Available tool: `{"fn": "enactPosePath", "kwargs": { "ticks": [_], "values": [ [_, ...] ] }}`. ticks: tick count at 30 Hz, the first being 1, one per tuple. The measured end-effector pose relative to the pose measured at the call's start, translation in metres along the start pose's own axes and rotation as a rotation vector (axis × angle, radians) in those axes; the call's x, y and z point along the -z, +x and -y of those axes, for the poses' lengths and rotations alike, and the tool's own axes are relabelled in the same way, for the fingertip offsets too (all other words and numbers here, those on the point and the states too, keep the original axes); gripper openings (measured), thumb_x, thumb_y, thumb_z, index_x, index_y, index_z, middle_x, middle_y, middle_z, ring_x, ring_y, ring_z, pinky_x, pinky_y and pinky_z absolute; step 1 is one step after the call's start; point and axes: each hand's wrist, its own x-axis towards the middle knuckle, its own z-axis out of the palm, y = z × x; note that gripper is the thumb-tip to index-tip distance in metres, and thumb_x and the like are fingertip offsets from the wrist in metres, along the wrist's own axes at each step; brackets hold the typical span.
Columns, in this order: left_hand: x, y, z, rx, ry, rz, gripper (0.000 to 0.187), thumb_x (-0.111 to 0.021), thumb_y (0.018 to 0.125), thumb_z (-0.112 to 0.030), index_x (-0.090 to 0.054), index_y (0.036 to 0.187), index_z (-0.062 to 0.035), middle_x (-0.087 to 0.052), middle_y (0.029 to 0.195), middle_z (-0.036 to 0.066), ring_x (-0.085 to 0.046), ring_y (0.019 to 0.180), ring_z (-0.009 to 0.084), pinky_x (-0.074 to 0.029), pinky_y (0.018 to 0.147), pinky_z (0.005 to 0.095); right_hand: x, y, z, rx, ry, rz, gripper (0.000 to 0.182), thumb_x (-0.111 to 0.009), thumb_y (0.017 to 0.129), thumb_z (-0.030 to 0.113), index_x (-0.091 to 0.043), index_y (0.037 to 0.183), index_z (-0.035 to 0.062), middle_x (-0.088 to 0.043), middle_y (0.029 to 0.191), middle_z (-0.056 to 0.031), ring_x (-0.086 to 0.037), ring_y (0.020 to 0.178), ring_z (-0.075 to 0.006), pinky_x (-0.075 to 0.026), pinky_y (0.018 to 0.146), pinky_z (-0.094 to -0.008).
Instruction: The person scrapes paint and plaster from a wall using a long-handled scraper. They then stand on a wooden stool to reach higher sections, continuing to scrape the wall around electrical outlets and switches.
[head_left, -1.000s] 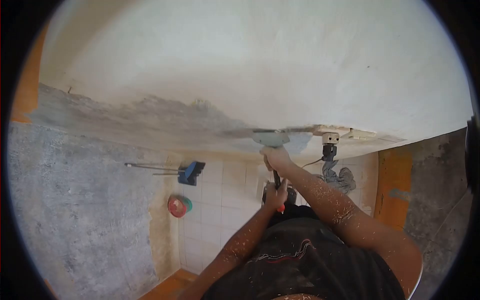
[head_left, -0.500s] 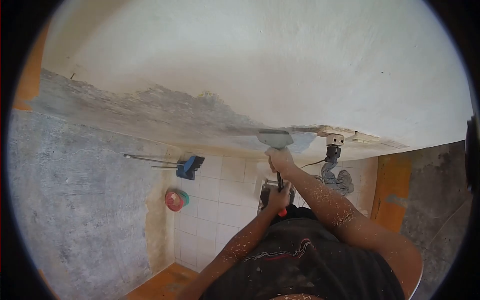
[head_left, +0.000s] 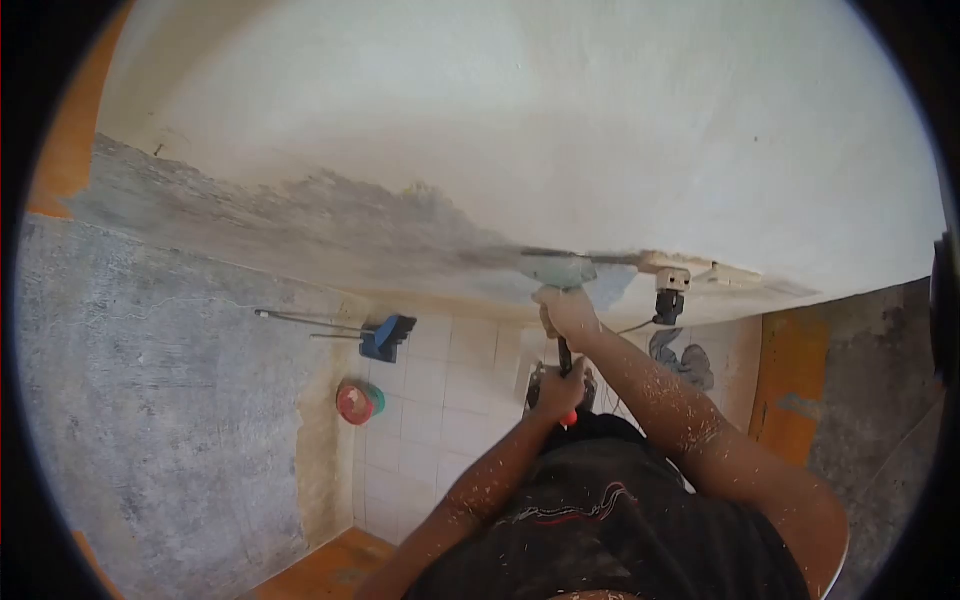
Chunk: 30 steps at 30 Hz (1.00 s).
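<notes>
A long-handled scraper (head_left: 562, 272) with a wide pale head lies against the wall (head_left: 450, 150), at the lower edge of the white paint. My right hand (head_left: 570, 317) is wrapped round the tool just below its head. Lower down, my left hand (head_left: 563, 390) grips the dark handle, whose red end (head_left: 569, 418) shows below the fingers. To the left of the head the wall surface is grey and rough. Pale flecks cover both forearms.
A socket with a black plug (head_left: 669, 305) is right of the scraper, with a grey cloth (head_left: 685, 362) below. On the tiled floor (head_left: 420, 410) at left are a blue dustpan (head_left: 385, 338) and a red and green bucket (head_left: 358, 402). A dark object stands beyond my left hand.
The scraper head has shifted slightly right and looks more tilted, with my right hand moving along. Both hands keep their hold. The whole view has moved a little.
</notes>
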Motion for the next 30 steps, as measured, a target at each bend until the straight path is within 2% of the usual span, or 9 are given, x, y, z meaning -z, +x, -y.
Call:
{"fn": "enactPosePath", "kwargs": {
  "ticks": [5, 8, 13, 15, 23, 25, 27, 29, 30],
  "values": [
    [0.002, -0.001, 0.019, -0.345, 0.08, 0.009, 0.033, -0.058, 0.082, -0.029, -0.057, 0.065, -0.0009, -0.051, 0.047, 0.008, -0.053, 0.04, 0.0165, -0.039, 0.039, 0.0327, 0.005, 0.009, -0.015, -0.013, 0.03, 0.009, 0.013, -0.053, 0.075, 0.013, -0.046, 0.066, 0.0069, -0.038, 0.046, -0.0004, -0.035, 0.034, -0.0109, -0.025, 0.032, -0.0267],
    [-0.016, -0.043, -0.028, 0.087, -0.234, 0.031, 0.036, -0.059, 0.083, -0.031, -0.052, 0.059, -0.0048, -0.046, 0.047, -0.001, -0.047, 0.037, 0.0133, -0.035, 0.037, 0.028, 0.012, -0.002, -0.01, -0.068, -0.015, 0.013, 0.015, -0.053, 0.075, 0.013, -0.045, 0.064, 0.0068, -0.038, 0.046, -0.0004, -0.034, 0.034, -0.0108, -0.025, 0.032, -0.0274],
    [-0.007, -0.027, -0.048, -0.134, -0.105, 0.072, 0.038, -0.058, 0.083, -0.031, -0.05, 0.055, -0.0073, -0.045, 0.045, 0.0, -0.046, 0.035, 0.0123, -0.033, 0.034, 0.0276, 0.003, -0.005, 0.008, 0.063, -0.024, 0.01, 0.018, -0.053, 0.075, 0.012, -0.042, 0.062, 0.0073, -0.036, 0.045, -0.0014, -0.032, 0.034, -0.0121, -0.024, 0.033, -0.0285],
    [-0.012, -0.039, -0.04, 0.074, -0.112, 0.043, 0.036, -0.056, 0.085, -0.029, -0.052, 0.058, -0.0045, -0.045, 0.045, 0.001, -0.046, 0.034, 0.0127, -0.033, 0.034, 0.0283, 0.012, -0.001, -0.012, 0.073, -0.017, -0.008, 0.017, -0.053, 0.075, 0.013, -0.044, 0.063, 0.0067, -0.037, 0.045, -0.0017, -0.033, 0.034, -0.0126, -0.025, 0.033, -0.0287],
    [-0.001, -0.029, -0.05, -0.099, -0.275, 0.246, 0.028, -0.054, 0.086, -0.024, -0.055, 0.067, -0.0032, -0.038, 0.044, -0.002, -0.043, 0.032, 0.0115, -0.033, 0.032, 0.0281, -0.001, -0.004, 0.009, 0.072, -0.067, -0.019, 0.017, -0.053, 0.075, 0.013, -0.044, 0.062, 0.007, -0.039, 0.045, -0.0026, -0.035, 0.033, -0.0136, -0.028, 0.033, -0.0295],
    [-0.001, -0.024, -0.024, 0.072, -0.413, 0.239, 0.026, -0.054, 0.085, -0.023, -0.055, 0.068, -0.0041, -0.038, 0.045, -0.003, -0.043, 0.033, 0.0113, -0.034, 0.033, 0.0281, 0.007, -0.006, 0.0, 0.061, -0.051, -0.016, 0.018, -0.054, 0.075, 0.014, -0.044, 0.062, 0.0069, -0.039, 0.045, -0.0025, -0.035, 0.034, -0.0135, -0.028, 0.033, -0.0295],
    [-0.012, -0.027, -0.004, -0.218, 0.008, 0.072, 0.027, -0.054, 0.085, -0.024, -0.055, 0.066, -0.0066, -0.038, 0.045, -0.003, -0.043, 0.034, 0.0104, -0.033, 0.033, 0.0274, 0.008, -0.01, -0.007, 0.043, -0.035, -0.008, 0.018, -0.054, 0.075, 0.014, -0.044, 0.061, 0.0069, -0.039, 0.045, -0.0023, -0.036, 0.034, -0.0135, -0.028, 0.033, -0.0295],
    [-0.018, -0.044, -0.03, 0.185, -0.331, 0.145, 0.029, -0.055, 0.085, -0.025, -0.053, 0.064, -0.006, -0.038, 0.045, -0.003, -0.041, 0.033, 0.0099, -0.031, 0.033, 0.0268, 0.009, -0.009, -0.006, 0.037, -0.13, -0.021, 0.016, -0.053, 0.076, 0.014, -0.044, 0.064, 0.0069, -0.039, 0.046, -0.0019, -0.036, 0.036, -0.0128, -0.028, 0.034, -0.029],
    [-0.016, -0.035, -0.041, 0.092, -0.33, 0.102, 0.033, -0.056, 0.085, -0.026, -0.049, 0.06, -0.0062, -0.038, 0.044, -0.003, -0.038, 0.032, 0.0101, -0.03, 0.032, 0.0267, 0.008, -0.003, -0.003, 0.03, -0.128, -0.026, 0.016, -0.053, 0.076, 0.014, -0.044, 0.064, 0.0069, -0.039, 0.046, -0.0019, -0.036, 0.036, -0.0128, -0.028, 0.034, -0.029]
  ]
}}
